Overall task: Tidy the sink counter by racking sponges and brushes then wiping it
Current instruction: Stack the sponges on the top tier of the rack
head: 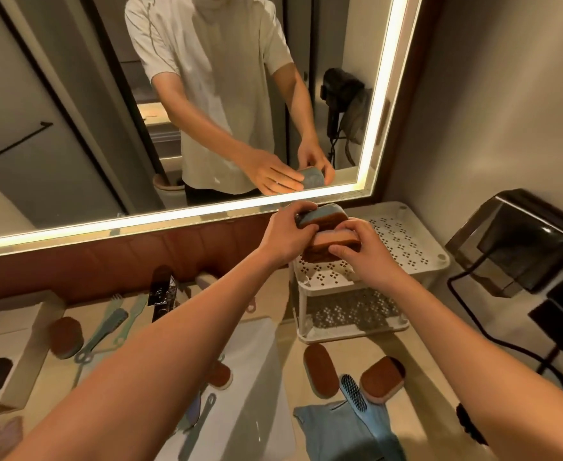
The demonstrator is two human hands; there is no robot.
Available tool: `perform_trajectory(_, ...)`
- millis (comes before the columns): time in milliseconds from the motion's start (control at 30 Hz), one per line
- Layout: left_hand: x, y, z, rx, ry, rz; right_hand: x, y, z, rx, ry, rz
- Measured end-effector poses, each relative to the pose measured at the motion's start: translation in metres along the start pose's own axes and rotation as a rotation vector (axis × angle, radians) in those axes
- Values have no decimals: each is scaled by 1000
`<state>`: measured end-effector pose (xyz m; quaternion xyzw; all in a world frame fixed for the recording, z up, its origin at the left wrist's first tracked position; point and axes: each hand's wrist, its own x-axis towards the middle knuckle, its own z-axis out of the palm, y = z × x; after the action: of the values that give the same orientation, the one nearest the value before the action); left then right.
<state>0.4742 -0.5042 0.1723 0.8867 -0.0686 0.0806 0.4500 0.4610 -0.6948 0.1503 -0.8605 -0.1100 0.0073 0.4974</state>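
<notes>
Beige stone counter point(423, 347) w/ a white sink basin point(257, 361) in the middle, a brown padded strip behind it & a lit-edge mirror point(74, 94) above. A white two-tier perforated rack point(406, 241) sits at the back right corner, w/ a black wall unit point(522, 237) and its cable beside it. Both your hands are up over the rack's front-left corner. Your L hand point(286, 237) grips the blue-grey sponge point(323, 214) by its left end, fingers curled over the top. Your R hand point(366, 254) pinches the brown-and-pink sponge point(330, 249) at its right end, thumb on top, fingers on the near side. The blue-grey one sits just above & behind the brown-and-pink one and they look to be touching. Both run roughly left-right, right ends a bit higher; the lower one shows its brown scrub face toward you, pink foam up. On the counter: two brown sponges point(321, 370) near the rack's front, a blue brush point(356, 394) lying on a blue cloth point(333, 434), plus green brushes point(107, 331) & another brown sponge point(65, 337) left of the basin.
</notes>
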Motion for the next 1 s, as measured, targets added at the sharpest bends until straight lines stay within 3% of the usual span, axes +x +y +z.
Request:
perform_trajectory(433,-23,-20,41,-66,-67,-188,-2,21,7,-76,-23,72)
perform_trajectory(667,-31,-18,43,-196,-106,-207,-5,19,4,-57,-79,110)
perform_trajectory(1000,-49,-15,44,-94,-149,-166,-18,21,4,-34,-77,116)
